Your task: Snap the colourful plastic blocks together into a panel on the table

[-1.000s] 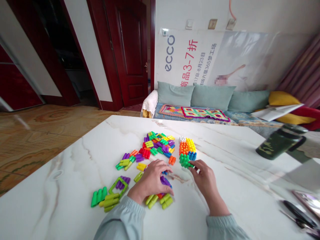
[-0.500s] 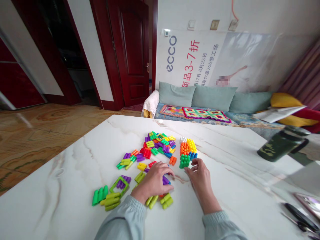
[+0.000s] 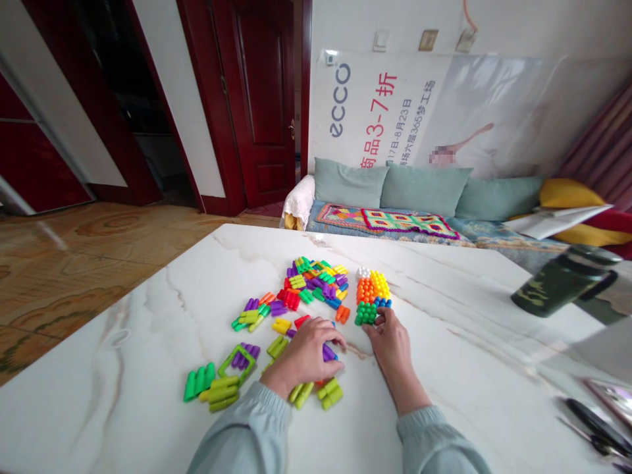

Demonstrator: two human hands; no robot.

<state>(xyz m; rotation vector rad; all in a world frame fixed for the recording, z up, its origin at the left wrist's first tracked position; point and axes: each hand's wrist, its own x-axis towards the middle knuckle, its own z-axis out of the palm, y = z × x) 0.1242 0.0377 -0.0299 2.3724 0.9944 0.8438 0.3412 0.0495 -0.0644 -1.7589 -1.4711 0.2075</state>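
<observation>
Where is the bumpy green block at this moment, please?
In the head view, the bumpy green block is just right of centre, between the right hand and the bumpy orange block.

Green cluster (image 3: 365, 313) now straighter

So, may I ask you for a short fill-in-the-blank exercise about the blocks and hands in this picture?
1. The green bumpy block is nearest the ____ hand.
2. The bumpy block just right of the orange one is ____.
3. Through the opening of the lime frame, a ____ block is visible.

Missing words: right; yellow; purple.
</observation>
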